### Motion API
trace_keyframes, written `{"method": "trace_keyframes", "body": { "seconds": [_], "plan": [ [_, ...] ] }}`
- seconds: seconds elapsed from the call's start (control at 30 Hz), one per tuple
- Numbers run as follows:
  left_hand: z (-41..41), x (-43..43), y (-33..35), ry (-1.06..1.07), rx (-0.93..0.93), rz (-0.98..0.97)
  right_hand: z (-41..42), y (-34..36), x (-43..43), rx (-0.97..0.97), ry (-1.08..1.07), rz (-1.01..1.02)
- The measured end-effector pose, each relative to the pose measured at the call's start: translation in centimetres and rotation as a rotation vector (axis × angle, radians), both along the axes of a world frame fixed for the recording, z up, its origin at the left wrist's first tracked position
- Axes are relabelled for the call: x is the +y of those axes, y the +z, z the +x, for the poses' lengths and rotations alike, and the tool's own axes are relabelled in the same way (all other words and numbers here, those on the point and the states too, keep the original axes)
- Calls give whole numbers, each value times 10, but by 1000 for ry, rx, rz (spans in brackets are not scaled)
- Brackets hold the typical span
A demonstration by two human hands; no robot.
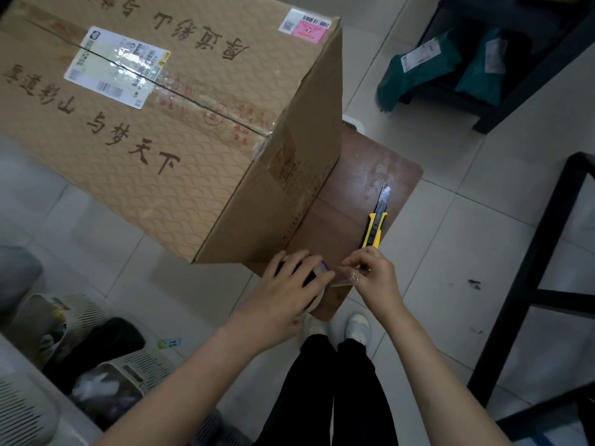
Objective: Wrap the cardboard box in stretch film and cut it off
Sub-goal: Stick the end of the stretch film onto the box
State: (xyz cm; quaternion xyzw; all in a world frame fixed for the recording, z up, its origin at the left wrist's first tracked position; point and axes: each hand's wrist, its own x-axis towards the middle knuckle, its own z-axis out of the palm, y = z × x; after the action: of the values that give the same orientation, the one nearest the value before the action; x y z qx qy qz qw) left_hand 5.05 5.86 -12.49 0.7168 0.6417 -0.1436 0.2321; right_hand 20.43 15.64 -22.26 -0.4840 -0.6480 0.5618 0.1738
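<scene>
From my remote feed, I look down on a large cardboard box (154,123) standing on a small brown wooden table (363,175), its printed top and taped seam facing the camera, a white shipping label (117,67) stuck across the seam. At the table's near edge, my left hand (289,288) lies spread over a roll of stretch film (317,294), palm down and fingers curled around it, so most of the roll is hidden. Just beside it, my right hand (373,272) has thumb and fingers pinched closed on the loose end of the clear film (343,278), which stretches in a short strip between the two hands. A yellow-and-black utility knife (375,226) lies on the table just beyond the right hand, blade extended and pointing away; I cannot tell whether the hand touches its handle. Below, white shoes (357,326) stand on the pale tiled floor (450,246); perforated plastic baskets (128,371) sit at lower left.
</scene>
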Motion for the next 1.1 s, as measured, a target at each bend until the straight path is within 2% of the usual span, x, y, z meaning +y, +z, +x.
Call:
{"method": "trace_keyframes", "body": {
  "seconds": [0.1, 0.27, 0.43, 0.67, 0.77, 0.93, 1.03, 1.1],
  "plan": [
    [-7, -5, 2, 15, 72, -19, -1, 2, 4, -3, 0, 18],
    [-13, -8, 8, 193, 130, -45, -12, 6, 15, -28, -10, 22],
    [-2, -17, 16, 545, 80, -52, -25, 15, 27, -32, -120, 1],
    [12, -16, 17, 831, 195, -68, -49, 27, 46, -30, -208, -25],
    [17, -9, 18, 814, 286, -147, -59, 31, 57, -25, -236, -43],
    [17, 3, 20, 665, 354, -186, -70, 30, 70, -48, -256, -70],
    [15, 8, 23, 553, 336, -175, -74, 28, 76, -23, -307, -114],
    [12, 9, 23, 448, 327, -99, -77, 27, 80, -2, -313, -115]
  ]
}}
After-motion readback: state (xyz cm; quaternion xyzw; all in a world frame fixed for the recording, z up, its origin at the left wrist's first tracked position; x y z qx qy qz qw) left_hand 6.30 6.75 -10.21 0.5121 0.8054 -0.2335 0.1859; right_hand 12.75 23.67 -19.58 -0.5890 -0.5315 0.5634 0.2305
